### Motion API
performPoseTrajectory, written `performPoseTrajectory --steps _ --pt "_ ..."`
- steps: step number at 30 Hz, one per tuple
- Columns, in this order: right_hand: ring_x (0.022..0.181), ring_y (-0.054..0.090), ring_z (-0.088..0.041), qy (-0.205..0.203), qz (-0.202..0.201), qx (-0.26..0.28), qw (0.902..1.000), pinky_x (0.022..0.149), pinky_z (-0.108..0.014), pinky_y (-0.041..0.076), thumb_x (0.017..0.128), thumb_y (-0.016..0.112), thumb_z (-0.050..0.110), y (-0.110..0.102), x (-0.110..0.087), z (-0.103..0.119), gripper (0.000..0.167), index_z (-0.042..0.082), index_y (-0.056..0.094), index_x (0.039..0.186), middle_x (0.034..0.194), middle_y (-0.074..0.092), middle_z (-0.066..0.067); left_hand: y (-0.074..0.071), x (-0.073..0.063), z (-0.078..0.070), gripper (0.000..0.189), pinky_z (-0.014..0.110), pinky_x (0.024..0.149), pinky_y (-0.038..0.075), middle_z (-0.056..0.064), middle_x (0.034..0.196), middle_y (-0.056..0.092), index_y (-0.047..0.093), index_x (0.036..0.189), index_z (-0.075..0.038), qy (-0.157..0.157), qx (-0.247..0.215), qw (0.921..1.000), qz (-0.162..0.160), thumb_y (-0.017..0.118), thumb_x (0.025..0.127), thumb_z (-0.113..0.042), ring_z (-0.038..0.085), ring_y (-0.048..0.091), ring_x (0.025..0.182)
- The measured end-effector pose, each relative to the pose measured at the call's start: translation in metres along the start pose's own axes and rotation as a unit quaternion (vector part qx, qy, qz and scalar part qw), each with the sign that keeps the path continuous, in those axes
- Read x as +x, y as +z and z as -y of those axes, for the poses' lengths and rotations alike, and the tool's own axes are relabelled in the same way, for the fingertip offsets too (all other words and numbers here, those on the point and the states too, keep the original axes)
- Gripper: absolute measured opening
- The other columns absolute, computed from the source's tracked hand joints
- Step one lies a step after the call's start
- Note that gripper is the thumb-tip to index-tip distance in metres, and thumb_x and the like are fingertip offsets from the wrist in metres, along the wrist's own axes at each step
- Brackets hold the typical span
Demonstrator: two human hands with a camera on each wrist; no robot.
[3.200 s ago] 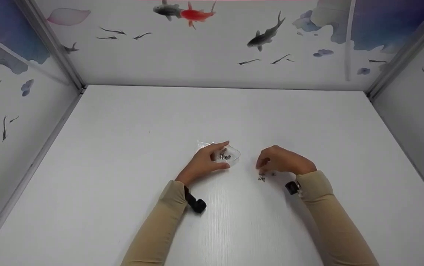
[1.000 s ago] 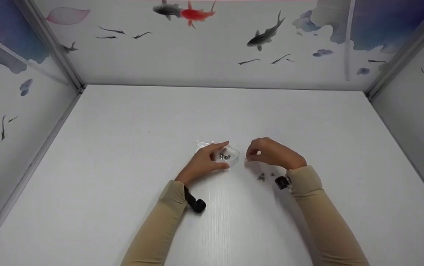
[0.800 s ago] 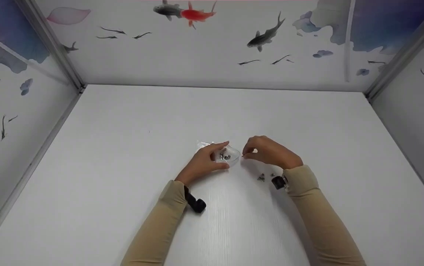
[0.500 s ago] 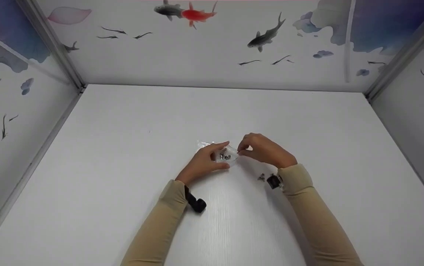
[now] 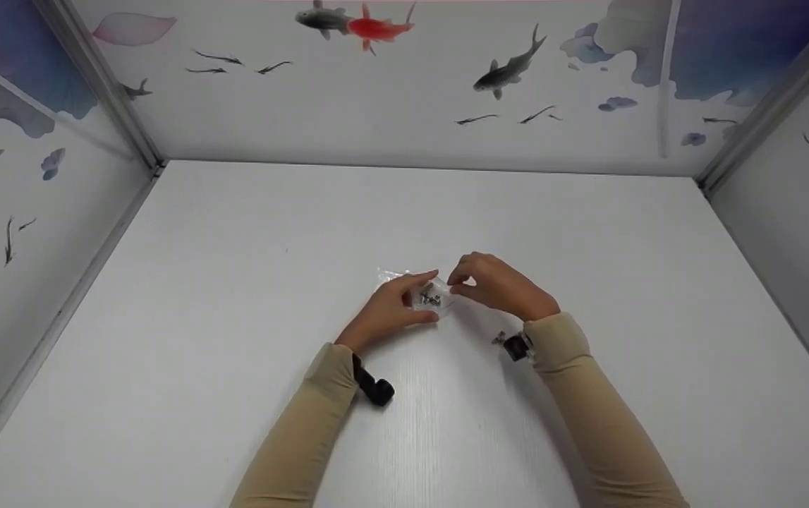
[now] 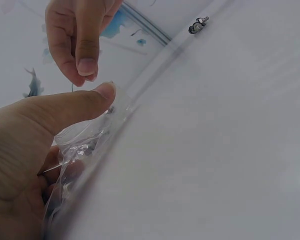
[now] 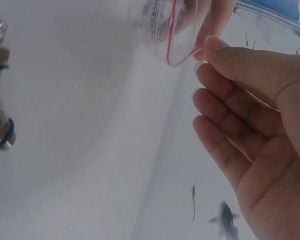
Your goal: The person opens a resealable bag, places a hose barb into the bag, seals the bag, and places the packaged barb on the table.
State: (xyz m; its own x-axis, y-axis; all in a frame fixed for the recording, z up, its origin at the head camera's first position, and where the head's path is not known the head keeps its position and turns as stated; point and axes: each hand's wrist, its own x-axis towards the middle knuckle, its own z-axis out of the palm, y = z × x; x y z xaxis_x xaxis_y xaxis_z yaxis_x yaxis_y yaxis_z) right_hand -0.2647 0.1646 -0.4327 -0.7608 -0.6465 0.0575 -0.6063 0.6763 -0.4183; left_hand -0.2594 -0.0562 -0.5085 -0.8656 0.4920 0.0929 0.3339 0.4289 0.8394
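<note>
Left hand (image 5: 388, 305) grips clear zip-lock bag (image 7: 176, 42) near middle of white table (image 5: 404, 437), small metal fasteners (image 5: 430, 299) inside. Right hand (image 5: 497, 286) at bag's mouth, cannot tell whether pinching anything. Loose metal fasteners (image 6: 198, 25) nearby.

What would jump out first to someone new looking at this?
Probably the red fish printed on the back wall, top centre in the head view. Below, mid-picture, the left hand holds a clear bag of metal parts, the right hand at its edge.
</note>
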Motion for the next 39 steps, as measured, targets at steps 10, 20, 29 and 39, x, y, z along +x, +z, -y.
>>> performPoseTrajectory --steps 10,20,29,39 --pt "0.092 0.063 -0.023 -0.004 0.015 0.017 0.9997 0.083 -0.041 0.053 0.086 0.070 0.006 -0.003 -0.005 -0.002 0.017 0.002 0.074 0.102 0.097 0.071 -0.009 0.000 0.000 0.001 0.070 0.027 0.077 0.039 0.000 0.130 0.061 0.048 0.143 -0.023 0.002 0.002 1.0000 -0.004 0.078 0.080 -0.030 0.013 0.045 0.085" --pt "0.095 0.064 -0.024 0.017 0.061 0.027 0.9976 0.085 -0.041 0.053 0.086 0.071 0.010 -0.009 -0.017 -0.009 0.020 0.003 0.073 0.105 0.102 0.071 -0.009 0.001 0.001 0.001 0.071 0.030 0.084 0.040 0.001 0.131 0.059 0.048 0.143 -0.022 -0.006 -0.001 1.0000 -0.002 0.079 0.080 -0.029 0.014 0.047 0.094" --pt "0.103 0.064 -0.025 0.046 0.111 0.058 0.9911 0.090 -0.044 0.051 0.084 0.072 0.007 -0.015 -0.031 -0.018 0.022 0.004 0.073 0.106 0.106 0.071 -0.008 0.000 0.000 -0.001 0.070 0.030 0.085 0.041 0.001 0.130 0.060 0.048 0.142 -0.027 -0.008 0.000 0.9999 -0.007 0.079 0.080 -0.030 0.013 0.049 0.097" --pt "0.105 0.062 -0.021 0.096 0.154 0.071 0.9809 0.093 -0.042 0.049 0.082 0.074 0.008 -0.019 -0.045 -0.025 0.020 0.014 0.075 0.101 0.102 0.071 0.001 0.002 0.000 0.002 0.071 0.032 0.091 0.040 -0.003 0.134 0.057 0.048 0.142 -0.029 -0.014 -0.012 0.9998 -0.005 0.080 0.079 -0.031 0.014 0.048 0.101"
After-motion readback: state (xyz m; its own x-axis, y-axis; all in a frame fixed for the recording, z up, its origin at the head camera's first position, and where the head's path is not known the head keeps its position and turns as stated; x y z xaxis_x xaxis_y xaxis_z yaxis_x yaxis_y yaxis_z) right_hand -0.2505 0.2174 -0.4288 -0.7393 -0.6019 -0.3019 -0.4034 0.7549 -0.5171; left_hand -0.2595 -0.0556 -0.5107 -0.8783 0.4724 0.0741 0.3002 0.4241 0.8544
